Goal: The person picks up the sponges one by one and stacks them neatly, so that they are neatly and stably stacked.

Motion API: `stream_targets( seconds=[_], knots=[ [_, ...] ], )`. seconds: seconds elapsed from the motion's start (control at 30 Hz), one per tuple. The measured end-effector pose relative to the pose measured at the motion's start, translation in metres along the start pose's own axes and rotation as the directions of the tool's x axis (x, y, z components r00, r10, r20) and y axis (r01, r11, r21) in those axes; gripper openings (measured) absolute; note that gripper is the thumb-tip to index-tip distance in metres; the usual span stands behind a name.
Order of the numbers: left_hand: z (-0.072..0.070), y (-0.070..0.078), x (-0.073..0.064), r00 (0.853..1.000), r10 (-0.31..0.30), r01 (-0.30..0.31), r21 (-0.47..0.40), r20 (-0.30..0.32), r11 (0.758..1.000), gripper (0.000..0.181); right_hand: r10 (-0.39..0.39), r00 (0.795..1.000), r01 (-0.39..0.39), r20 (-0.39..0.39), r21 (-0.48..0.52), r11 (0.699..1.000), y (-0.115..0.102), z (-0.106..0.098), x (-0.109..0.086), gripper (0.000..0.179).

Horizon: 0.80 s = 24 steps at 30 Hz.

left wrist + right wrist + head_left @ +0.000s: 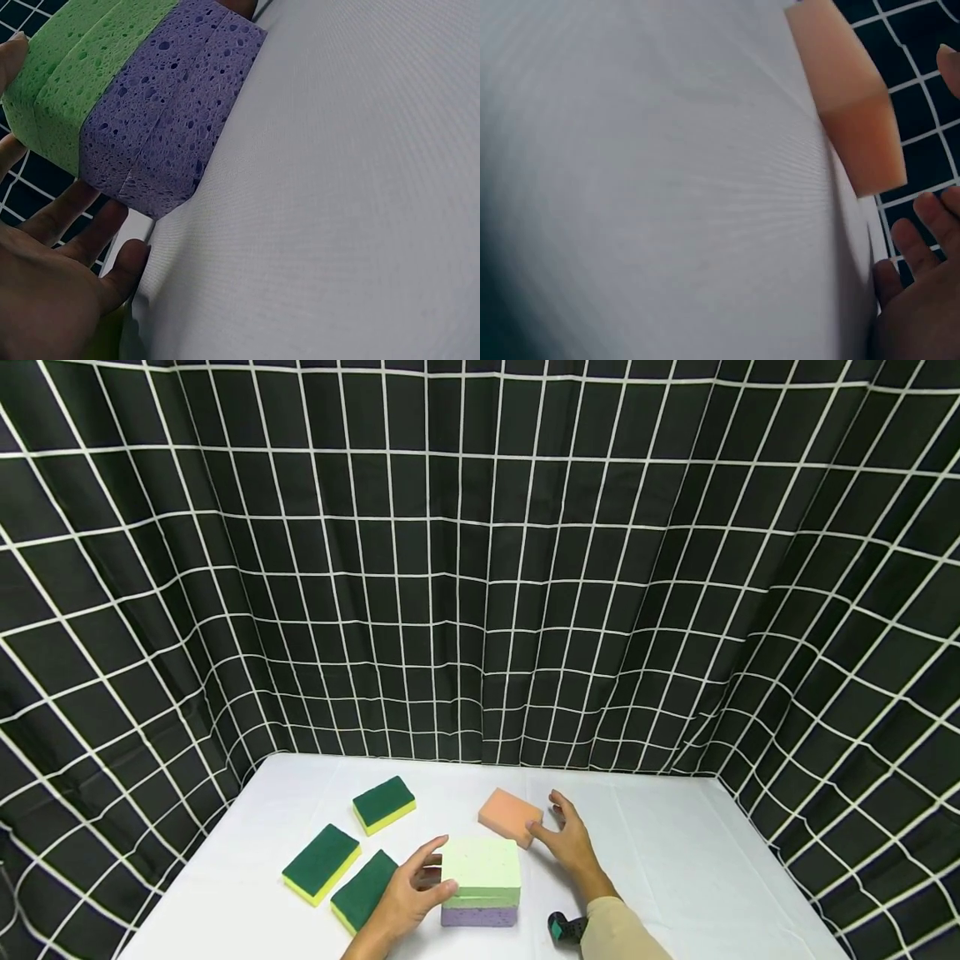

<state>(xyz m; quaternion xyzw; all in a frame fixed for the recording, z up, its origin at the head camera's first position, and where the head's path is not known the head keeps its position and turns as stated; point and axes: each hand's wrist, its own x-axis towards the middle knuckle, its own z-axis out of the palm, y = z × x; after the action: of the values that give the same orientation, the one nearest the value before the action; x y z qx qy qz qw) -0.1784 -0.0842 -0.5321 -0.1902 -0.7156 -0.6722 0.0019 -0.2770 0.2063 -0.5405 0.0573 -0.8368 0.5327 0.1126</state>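
A stack of sponges, light green (480,864) over purple (480,917), stands at the table's front middle. My left hand (411,893) is at its left side, the thumb at the front corner of the green layer and the index finger near the back corner. In the left wrist view, the other fingers spread loosely beside the porous purple layer (161,105). Behind the stack and to its right lies an orange sponge (510,814). My right hand (573,843) is at its right side, fingers apart, thumb overlapping its near corner in the head view.
To the left lie green-and-yellow scouring sponges: one at the back (384,802), one farther left (321,860) and one beside my left hand (363,889). A white cloth covers the table (675,860). A black curtain with white grid lines (480,568) surrounds it.
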Motion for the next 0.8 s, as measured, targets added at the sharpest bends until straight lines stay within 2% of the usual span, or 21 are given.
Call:
stream_targets(
  seconds=[0.1, 0.37, 0.63, 0.8],
  knots=[
    [0.0009, -0.0002, -0.0006, 1.0, -0.008, 0.008, -0.014, 0.001, 1.0, 0.061, 0.032, 0.999, -0.031, 0.023, -0.031, 0.999, 0.0007, 0.0024, -0.0015, 0.085],
    [0.0021, 0.003, -0.0023, 1.0, -0.014, 0.014, -0.035, -0.001, 0.999, 0.062, 0.065, 0.995, -0.049, 0.076, -0.197, 0.979, 0.0013, 0.0066, 0.0015, 0.092],
    [0.0009, 0.001, -0.0013, 1.0, -0.022, 0.022, -0.014, 0.017, 1.0, 0.062, 0.046, 0.994, -0.008, 0.098, -0.359, 0.933, -0.0004, 0.0084, 0.0014, 0.09],
    [0.002, 0.0064, -0.0027, 0.999, -0.05, 0.05, -0.008, 0.01, 0.999, 0.062, 0.046, 0.994, -0.005, 0.097, -0.386, 0.923, -0.0001, 0.0091, -0.0017, 0.085]
  ],
)
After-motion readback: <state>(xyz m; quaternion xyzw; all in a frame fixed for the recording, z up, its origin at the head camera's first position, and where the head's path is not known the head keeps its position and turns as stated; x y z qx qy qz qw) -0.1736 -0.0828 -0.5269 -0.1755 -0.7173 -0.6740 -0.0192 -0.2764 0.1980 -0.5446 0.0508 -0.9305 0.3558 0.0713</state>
